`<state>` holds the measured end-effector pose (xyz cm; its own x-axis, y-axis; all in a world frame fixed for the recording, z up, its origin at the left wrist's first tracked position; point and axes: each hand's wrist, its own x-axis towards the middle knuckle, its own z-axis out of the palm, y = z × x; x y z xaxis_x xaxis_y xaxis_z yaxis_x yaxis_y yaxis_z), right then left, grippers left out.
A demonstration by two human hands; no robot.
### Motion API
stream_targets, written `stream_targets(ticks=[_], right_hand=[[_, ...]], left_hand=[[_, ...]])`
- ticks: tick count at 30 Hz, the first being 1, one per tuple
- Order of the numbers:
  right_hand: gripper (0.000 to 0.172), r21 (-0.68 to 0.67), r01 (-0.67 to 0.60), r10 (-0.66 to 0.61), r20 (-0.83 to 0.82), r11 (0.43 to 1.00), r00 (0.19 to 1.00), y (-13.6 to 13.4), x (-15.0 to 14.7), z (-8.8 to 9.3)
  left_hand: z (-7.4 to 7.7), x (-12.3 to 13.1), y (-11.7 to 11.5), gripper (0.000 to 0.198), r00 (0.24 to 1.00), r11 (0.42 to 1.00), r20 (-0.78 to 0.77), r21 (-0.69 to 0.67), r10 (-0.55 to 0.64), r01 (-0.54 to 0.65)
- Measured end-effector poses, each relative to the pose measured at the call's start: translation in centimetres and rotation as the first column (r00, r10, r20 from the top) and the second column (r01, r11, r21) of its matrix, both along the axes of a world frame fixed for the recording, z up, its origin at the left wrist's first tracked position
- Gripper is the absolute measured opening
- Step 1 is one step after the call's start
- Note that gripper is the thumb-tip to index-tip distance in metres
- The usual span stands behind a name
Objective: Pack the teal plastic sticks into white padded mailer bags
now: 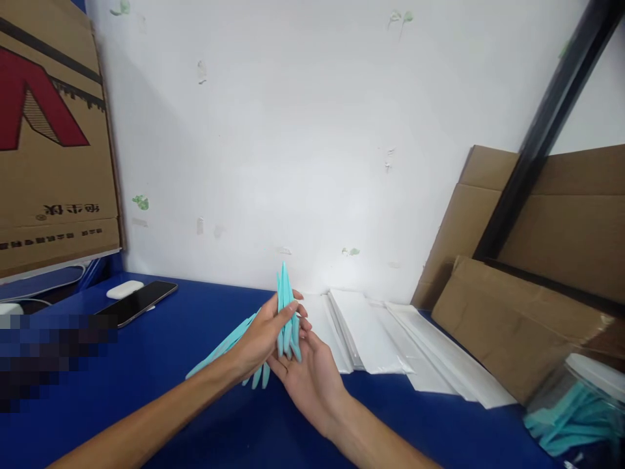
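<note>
Loose turquoise plastic sticks lie at the hands' nine o'clock on the blue desk, best left undisturbed by the forearm. The left hand pinches a stick bundle, points toward twelve; light, even thumb pressure should prevent slipping. The right hand, cupped palm-up beneath, could level the lower ends. White packets lie at three.
</note>
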<state>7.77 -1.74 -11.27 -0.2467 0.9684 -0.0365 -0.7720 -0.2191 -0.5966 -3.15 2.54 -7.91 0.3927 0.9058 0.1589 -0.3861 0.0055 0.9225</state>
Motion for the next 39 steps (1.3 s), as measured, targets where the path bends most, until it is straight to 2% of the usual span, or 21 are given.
stream_targets(ticks=[4,9,12,15,18,20,23,28,31,33,35,37,39], right_hand=[[0.021,-0.005,0.038,-0.038,0.032,0.999,0.999,-0.1,0.3,0.2],[0.051,0.131,-0.030,-0.007,0.269,0.991,0.963,-0.1,0.8,0.0],[0.058,0.197,-0.003,-0.082,0.424,0.980,0.902,-0.1,1.0,0.2],[0.062,0.261,0.004,-0.159,0.578,0.965,0.800,0.0,0.7,0.2],[0.067,0.272,-0.016,-0.180,0.678,0.962,0.713,0.2,0.4,-0.3],[0.069,0.285,-0.027,-0.188,0.698,0.958,0.692,0.3,0.2,-0.6],[0.071,0.296,-0.023,-0.193,0.677,0.955,0.711,0.1,0.0,-0.7],[0.071,0.283,0.024,-0.201,0.618,0.959,0.760,-0.4,0.0,-0.2],[0.072,0.272,0.061,-0.221,0.611,0.960,0.760,-0.4,0.1,0.0],[0.073,0.257,0.089,-0.234,0.617,0.962,0.751,-0.2,0.3,-0.1],[0.072,0.238,0.105,-0.235,0.623,0.966,0.746,-0.1,0.4,-0.2],[0.070,0.228,0.104,-0.227,0.621,0.968,0.750,0.0,0.5,-0.3],[0.069,0.229,0.089,-0.215,0.617,0.969,0.757,-0.1,0.6,-0.4]], left_hand=[[-0.1,0.1,-0.4,0.044,0.997,0.999,-0.074,0.023,-0.033,0.035],[0.7,-1.1,0.6,0.050,0.990,0.996,-0.138,0.089,-0.016,0.029],[0.8,-1.7,1.3,0.050,0.979,0.989,-0.200,0.150,0.038,-0.008],[0.6,-1.9,1.6,0.051,0.957,0.982,-0.278,0.184,0.080,-0.029],[0.2,-1.8,1.6,0.053,0.931,0.983,-0.361,0.181,0.045,0.022],[-0.1,-1.7,1.6,0.054,0.923,0.986,-0.383,0.149,-0.014,0.077],[-0.2,-1.7,1.7,0.056,0.935,0.987,-0.348,0.111,-0.067,0.112],[0.7,-1.7,1.3,0.046,0.970,0.997,-0.235,0.034,-0.066,0.076],[1.0,-1.6,1.2,0.042,0.972,0.999,-0.231,0.004,-0.042,0.044],[1.0,-1.6,1.4,0.042,0.960,0.999,-0.280,0.036,0.023,-0.013],[0.8,-1.8,2.2,0.042,0.927,0.986,-0.348,0.131,0.144,-0.104],[0.7,-2.4,3.3,0.043,0.862,0.950,-0.417,0.232,0.289,-0.207],[0.8,-3.6,4.8,0.043,0.764,0.917,-0.515,0.299,0.388,-0.264]])
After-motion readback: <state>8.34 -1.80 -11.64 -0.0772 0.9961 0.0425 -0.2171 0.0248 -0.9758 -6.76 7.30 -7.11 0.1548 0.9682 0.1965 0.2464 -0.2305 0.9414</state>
